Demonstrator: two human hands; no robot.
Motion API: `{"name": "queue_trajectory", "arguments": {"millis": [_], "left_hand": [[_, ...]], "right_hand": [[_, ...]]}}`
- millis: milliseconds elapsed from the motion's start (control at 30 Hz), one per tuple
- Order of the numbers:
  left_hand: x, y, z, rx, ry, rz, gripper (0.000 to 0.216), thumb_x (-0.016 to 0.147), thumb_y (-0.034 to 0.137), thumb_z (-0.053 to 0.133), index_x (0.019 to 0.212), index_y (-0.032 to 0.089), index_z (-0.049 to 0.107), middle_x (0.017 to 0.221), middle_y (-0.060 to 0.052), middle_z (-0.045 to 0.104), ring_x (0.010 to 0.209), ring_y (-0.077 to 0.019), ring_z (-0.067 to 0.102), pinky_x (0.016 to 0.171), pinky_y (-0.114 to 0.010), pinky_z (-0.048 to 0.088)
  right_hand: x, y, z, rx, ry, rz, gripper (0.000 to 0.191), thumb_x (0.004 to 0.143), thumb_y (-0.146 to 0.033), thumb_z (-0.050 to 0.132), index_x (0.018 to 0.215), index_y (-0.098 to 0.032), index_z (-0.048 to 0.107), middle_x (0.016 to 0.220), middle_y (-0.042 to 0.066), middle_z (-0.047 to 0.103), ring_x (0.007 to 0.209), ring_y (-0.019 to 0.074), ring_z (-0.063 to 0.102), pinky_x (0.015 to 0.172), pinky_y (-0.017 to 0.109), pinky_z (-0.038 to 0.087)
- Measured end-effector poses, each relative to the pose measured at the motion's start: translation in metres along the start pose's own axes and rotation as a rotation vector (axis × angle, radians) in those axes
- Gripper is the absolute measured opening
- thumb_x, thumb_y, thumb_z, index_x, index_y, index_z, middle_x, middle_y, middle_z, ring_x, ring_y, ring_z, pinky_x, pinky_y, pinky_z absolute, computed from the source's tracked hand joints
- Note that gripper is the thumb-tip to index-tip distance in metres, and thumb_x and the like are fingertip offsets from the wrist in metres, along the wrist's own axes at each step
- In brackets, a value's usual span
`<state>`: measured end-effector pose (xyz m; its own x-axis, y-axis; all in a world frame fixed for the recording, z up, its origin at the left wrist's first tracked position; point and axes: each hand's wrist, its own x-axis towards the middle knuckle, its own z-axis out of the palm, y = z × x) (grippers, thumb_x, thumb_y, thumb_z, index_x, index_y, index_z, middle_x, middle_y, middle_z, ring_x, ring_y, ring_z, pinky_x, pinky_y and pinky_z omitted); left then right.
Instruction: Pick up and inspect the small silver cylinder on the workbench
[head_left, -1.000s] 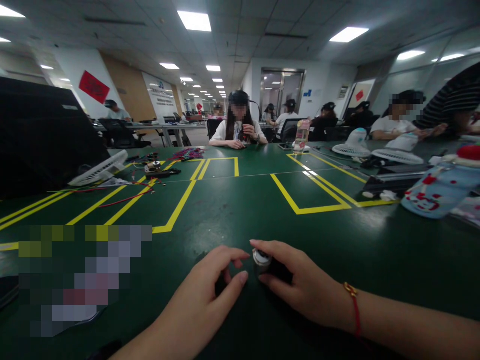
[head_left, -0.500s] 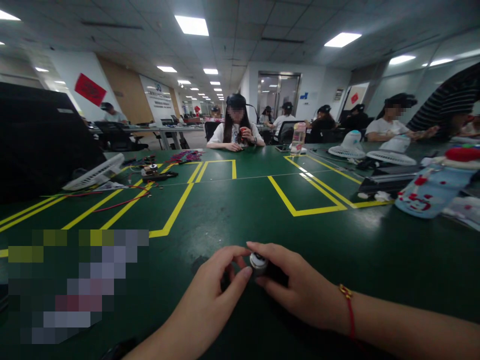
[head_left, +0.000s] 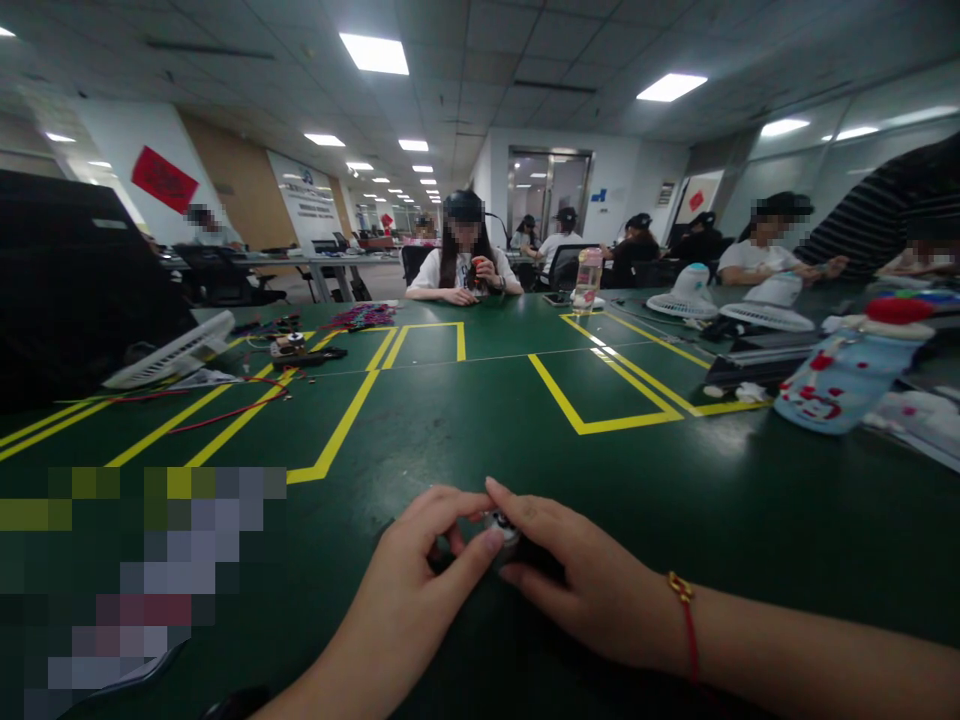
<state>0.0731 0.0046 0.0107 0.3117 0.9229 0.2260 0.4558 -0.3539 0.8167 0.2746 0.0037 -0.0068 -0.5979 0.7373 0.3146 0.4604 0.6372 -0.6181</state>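
Near the table's front edge, a small round silvery part with a dark centre on top is held between both my hands. It looks like metal, but its exact kind cannot be made out. My left hand has its thumb against the near left side of the part and its index finger curved around the far side. From the other side, my right hand closes its index finger and thumb about the part. The two index fingertips meet just above it. Fingers hide most of its sides.
The green table bears yellow tape lines. To the left lie a white fan, a red wire and a small motor-like part. A blue bottle stands at right, near more fans. A person sits opposite.
The view has shifted slightly. My fingers have drawn closer around the round part, and my right fingers now cover more of its top.
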Motion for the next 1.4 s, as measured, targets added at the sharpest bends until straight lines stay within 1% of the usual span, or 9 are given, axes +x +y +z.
{"name": "queue_trajectory", "arguments": {"millis": [133,267,400,500,600,800,1167,1267,1400], "left_hand": [[0.006,0.008,0.0,0.007,-0.026,-0.003,0.013,0.088,0.027,0.061,0.093,0.025,0.073,0.09,-0.001,0.064,0.076,-0.0176,0.059,0.065,-0.028,0.045],[0.014,0.017,-0.006,0.016,0.0,0.034,0.014,0.089,0.026,0.061,0.085,0.026,0.074,0.086,0.0,0.063,0.078,-0.0181,0.059,0.067,-0.029,0.043],[0.015,0.015,-0.017,-0.022,0.11,-0.018,0.015,0.089,0.033,0.059,0.09,0.027,0.073,0.089,0.0,0.065,0.081,-0.0196,0.06,0.071,-0.031,0.045],[0.012,0.003,-0.018,0.194,0.066,-0.027,0.014,0.087,0.032,0.063,0.09,0.031,0.076,0.092,-0.001,0.065,0.091,-0.0233,0.059,0.082,-0.038,0.042],[0.009,-0.011,-0.009,0.375,-0.028,0.003,0.014,0.081,0.027,0.07,0.085,0.038,0.078,0.098,-0.001,0.066,0.096,-0.0268,0.055,0.082,-0.041,0.039],[0.008,-0.018,-0.001,0.411,-0.114,0.028,0.014,0.079,0.03,0.073,0.084,0.042,0.079,0.099,0.001,0.069,0.093,-0.0267,0.055,0.077,-0.038,0.037],[0.008,-0.008,-0.002,0.355,-0.103,0.021,0.02,0.08,0.031,0.072,0.097,0.04,0.076,0.099,-0.001,0.069,0.097,-0.0278,0.057,0.082,-0.041,0.04],[-0.001,-0.007,-0.019,0.303,-0.074,-0.001,0.025,0.087,0.032,0.062,0.11,0.035,0.071,0.106,-0.003,0.067,0.101,-0.0255,0.059,0.087,-0.039,0.044],[-0.024,-0.02,-0.057,0.169,0.009,-0.152,0.024,0.091,0.038,0.055,0.106,0.03,0.072,0.106,-0.002,0.067,0.095,-0.0231,0.062,0.082,-0.033,0.049]], "right_hand": [[0.001,0.002,0.0,0.067,0.008,0.111,0.075,0.085,-0.027,0.057,0.15,-0.031,0.021,0.141,0.001,0.046,0.125,0.011,0.047,0.11,0.031,0.037],[0.003,0.001,-0.001,0.197,0.023,0.219,0.082,0.08,-0.029,0.064,0.149,-0.028,0.02,0.129,0.002,0.056,0.115,0.0111,0.055,0.106,0.031,0.041],[0.003,-0.002,-0.003,0.163,0.116,0.233,0.056,0.078,-0.024,0.062,0.132,-0.027,0.046,0.123,0.0,0.058,0.11,0.0107,0.055,0.1,0.027,0.043],[0.002,-0.003,-0.004,0.147,0.138,0.244,0.04,0.077,-0.02,0.06,0.117,-0.024,0.054,0.11,-0.001,0.061,0.097,0.0089,0.058,0.088,0.024,0.048],[0.002,-0.002,-0.004,0.14,0.136,0.245,0.04,0.075,-0.018,0.06,0.114,-0.023,0.054,0.108,0.0,0.061,0.095,0.0091,0.057,0.085,0.024,0.048],[-0.001,0.002,-0.001,0.112,0.124,0.247,0.057,0.074,-0.02,0.063,0.128,-0.025,0.048,0.124,0.003,0.054,0.111,0.0136,0.053,0.099,0.031,0.043],[-0.003,0.0,-0.007,0.107,0.154,0.3,0.053,0.08,-0.027,0.059,0.131,-0.026,0.044,0.122,0.004,0.056,0.106,0.0144,0.056,0.096,0.033,0.047],[-0.013,0.011,-0.021,0.045,0.168,0.324,0.054,0.084,-0.034,0.058,0.134,-0.026,0.041,0.126,0.005,0.054,0.109,0.015,0.056,0.097,0.033,0.047],[-0.049,0.047,-0.073,-0.277,0.332,0.431,0.055,0.085,-0.046,0.055,0.133,-0.021,0.043,0.124,0.011,0.056,0.105,0.0201,0.06,0.09,0.036,0.051]]}}
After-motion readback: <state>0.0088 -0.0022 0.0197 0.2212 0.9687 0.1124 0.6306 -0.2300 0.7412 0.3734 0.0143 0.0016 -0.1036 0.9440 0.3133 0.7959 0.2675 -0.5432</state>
